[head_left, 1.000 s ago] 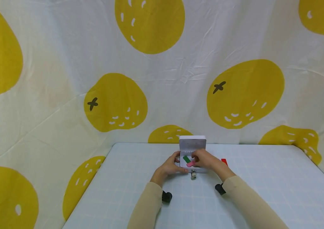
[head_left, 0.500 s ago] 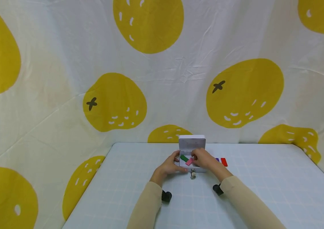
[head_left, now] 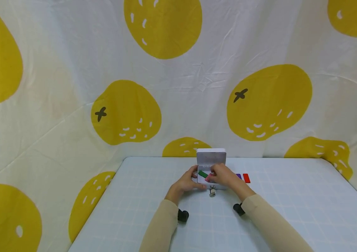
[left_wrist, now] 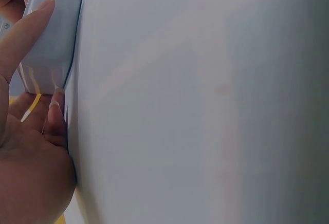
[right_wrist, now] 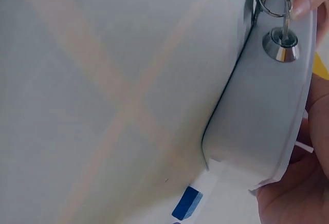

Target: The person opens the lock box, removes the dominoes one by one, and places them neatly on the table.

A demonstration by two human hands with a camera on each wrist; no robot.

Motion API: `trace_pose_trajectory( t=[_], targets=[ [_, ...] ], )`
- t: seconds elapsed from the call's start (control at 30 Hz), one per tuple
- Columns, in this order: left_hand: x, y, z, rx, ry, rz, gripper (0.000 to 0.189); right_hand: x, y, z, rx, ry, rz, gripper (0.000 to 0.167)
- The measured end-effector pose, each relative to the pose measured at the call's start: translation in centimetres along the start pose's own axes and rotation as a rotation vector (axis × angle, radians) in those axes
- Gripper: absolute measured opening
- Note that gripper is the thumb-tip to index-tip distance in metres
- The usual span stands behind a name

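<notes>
A small white metal cash box (head_left: pixel 211 157) stands with its lid raised at the far side of the table. My left hand (head_left: pixel 187 181) grips its left side, the thumb (left_wrist: pixel 31 34) on the front face and the fingers along the side. Over the open box, my right hand (head_left: pixel 224 175) has curled fingers and pinches a flat pink block (head_left: pixel 208 177), partly covered by the fingertips. A green block (head_left: pixel 202 174) lies inside, left of the pink one. From the front lock (right_wrist: pixel 281 47) juts a key with a ring (right_wrist: pixel 275 0).
On the table (head_left: pixel 279 206), right of the box, lie a red block (head_left: pixel 246 178) and a purple block (head_left: pixel 238 175) half behind my right wrist. A blue block (right_wrist: pixel 187 203) shows in the right wrist view. A fruit-print sheet (head_left: pixel 178 112) hangs behind the table.
The pink block has turned and shifted slightly left under my right fingers. The green block has moved a little left. My left hand has stayed on the box.
</notes>
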State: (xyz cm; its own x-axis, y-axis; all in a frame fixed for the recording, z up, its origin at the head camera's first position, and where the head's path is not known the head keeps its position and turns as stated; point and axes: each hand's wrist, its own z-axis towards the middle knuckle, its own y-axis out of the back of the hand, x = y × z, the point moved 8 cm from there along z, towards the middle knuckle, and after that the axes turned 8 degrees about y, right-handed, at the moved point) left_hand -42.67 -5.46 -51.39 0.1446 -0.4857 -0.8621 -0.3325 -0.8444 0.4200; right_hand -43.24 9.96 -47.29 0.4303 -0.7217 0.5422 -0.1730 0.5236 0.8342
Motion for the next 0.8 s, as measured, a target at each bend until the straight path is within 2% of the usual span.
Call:
trace_pose_trajectory(
  t=[0.13, 0.33, 0.67, 0.8],
  targets=[
    [0.04, 0.06, 0.03, 0.000, -0.005, 0.010, 0.095, -0.20, -0.29, 0.22, -0.012, -0.029, -0.032, 0.027],
    [-0.11, 0.09, 0.08, 0.003, -0.031, 0.019, 0.094, -0.20, -0.54, 0.31, -0.018, -0.039, -0.067, 0.026],
    [-0.16, 0.05, -0.02, 0.005, -0.025, 0.007, 0.095, 0.23, -0.40, -0.06, -0.027, -0.015, 0.014, 0.036],
    [-0.19, 0.00, -0.06, 0.007, -0.023, 0.004, 0.094, 0.04, -0.50, 0.03, -0.045, -0.026, 0.000, 0.035]
  ],
)
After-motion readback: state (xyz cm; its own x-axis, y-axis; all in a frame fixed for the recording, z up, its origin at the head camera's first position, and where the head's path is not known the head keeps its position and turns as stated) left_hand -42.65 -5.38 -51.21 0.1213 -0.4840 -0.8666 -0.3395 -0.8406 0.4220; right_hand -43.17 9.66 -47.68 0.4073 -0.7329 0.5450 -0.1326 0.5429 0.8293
